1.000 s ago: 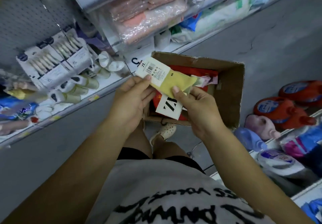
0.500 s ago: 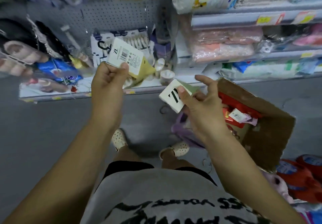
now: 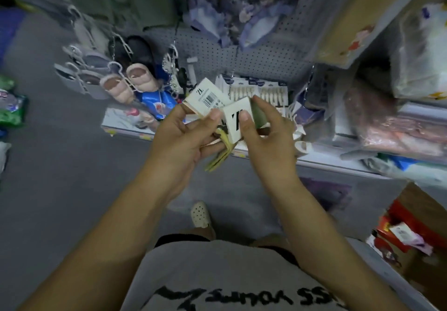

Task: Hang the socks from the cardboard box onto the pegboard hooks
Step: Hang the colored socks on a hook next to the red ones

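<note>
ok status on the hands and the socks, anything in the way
Left hand grips yellow sock pack, right hand pinches green sock pack. Both packs short of the pegboard, unhung. Slippers hang at its left.

- The 2 forearms reach forward, converging.
- Left hand grips yellow socks, thumb on their label.
- Right hand pinches green socks between thumb and fingers.
</note>
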